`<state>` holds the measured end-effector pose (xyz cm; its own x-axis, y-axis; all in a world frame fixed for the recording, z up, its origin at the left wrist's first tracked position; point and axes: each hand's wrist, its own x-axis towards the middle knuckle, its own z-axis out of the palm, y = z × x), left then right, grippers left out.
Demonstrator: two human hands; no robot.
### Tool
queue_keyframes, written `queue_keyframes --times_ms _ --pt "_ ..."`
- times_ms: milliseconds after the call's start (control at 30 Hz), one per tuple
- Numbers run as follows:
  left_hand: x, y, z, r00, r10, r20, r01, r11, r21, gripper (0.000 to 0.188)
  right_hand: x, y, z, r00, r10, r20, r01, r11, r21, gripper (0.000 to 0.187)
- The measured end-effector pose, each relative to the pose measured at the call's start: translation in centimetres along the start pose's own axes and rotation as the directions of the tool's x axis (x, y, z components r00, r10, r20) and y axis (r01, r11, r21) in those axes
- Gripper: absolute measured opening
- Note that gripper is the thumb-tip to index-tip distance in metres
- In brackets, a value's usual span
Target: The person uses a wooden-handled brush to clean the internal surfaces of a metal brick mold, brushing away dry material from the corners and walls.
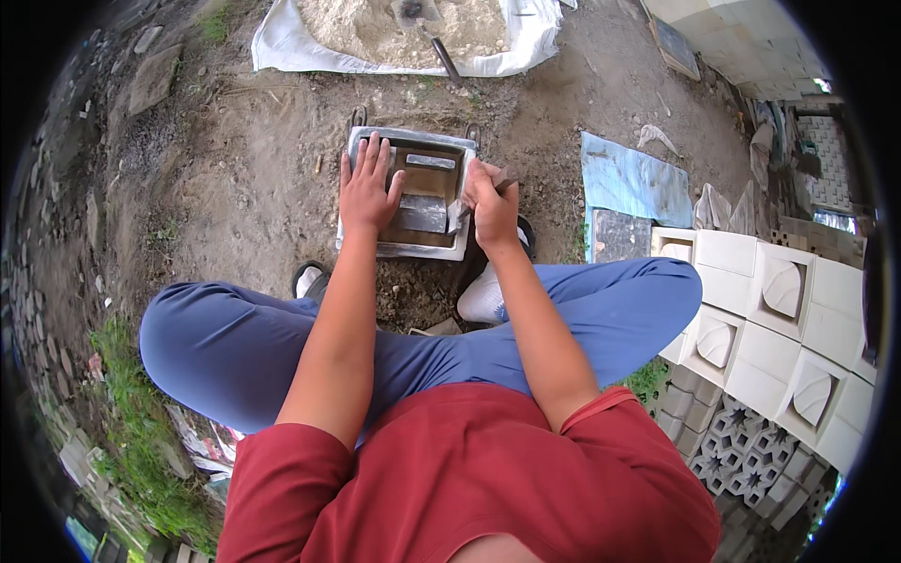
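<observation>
A square metal mould [406, 251] lies on the ground between my feet, with loop handles at its far side. Inside it are brown surfaces and two grey raised pieces, a larger block [422, 214] and a smaller bar [431, 162]. My left hand [369, 188] rests flat on the mould's left side, fingers stretched out and slightly apart. At the right rim, my right hand [492, 202] is closed round the dark handle of a trowel-like tool [458, 216]. Its grey blade reaches down over the mould's right side, and its exact shape is partly hidden by the hand.
Ahead, a white sheet [282, 42] bears a heap of pale sandy powder [352, 28] and a trowel [443, 58] with a dark handle. To the right lie a worn blue board [633, 183] and stacked pale ventilation blocks [741, 352]. Grass and rubble border the left.
</observation>
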<state>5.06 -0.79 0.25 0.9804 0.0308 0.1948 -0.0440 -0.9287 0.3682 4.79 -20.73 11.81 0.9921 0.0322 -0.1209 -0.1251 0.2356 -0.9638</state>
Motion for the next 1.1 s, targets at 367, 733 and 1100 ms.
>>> queue_keyframes --times_ms 367,733,1100 --pt "-3.8 -1.0 -0.4 1.000 0.001 0.021 -0.002 0.999 0.035 0.063 -2.8 -8.0 0.4 0.801 -0.188 0.569 0.239 0.971 -0.016 0.093" --pt "-6.6 -0.3 -2.7 0.996 -0.026 0.086 0.020 0.998 0.060 0.066 -2.8 -2.9 -0.7 0.661 -0.104 0.743 0.203 0.978 -0.043 0.101" --pt "-6.4 -0.2 -2.7 0.995 -0.036 0.091 0.032 0.998 0.045 0.067 -2.4 -2.1 -0.9 0.720 -0.070 0.691 0.134 0.990 -0.040 0.086"
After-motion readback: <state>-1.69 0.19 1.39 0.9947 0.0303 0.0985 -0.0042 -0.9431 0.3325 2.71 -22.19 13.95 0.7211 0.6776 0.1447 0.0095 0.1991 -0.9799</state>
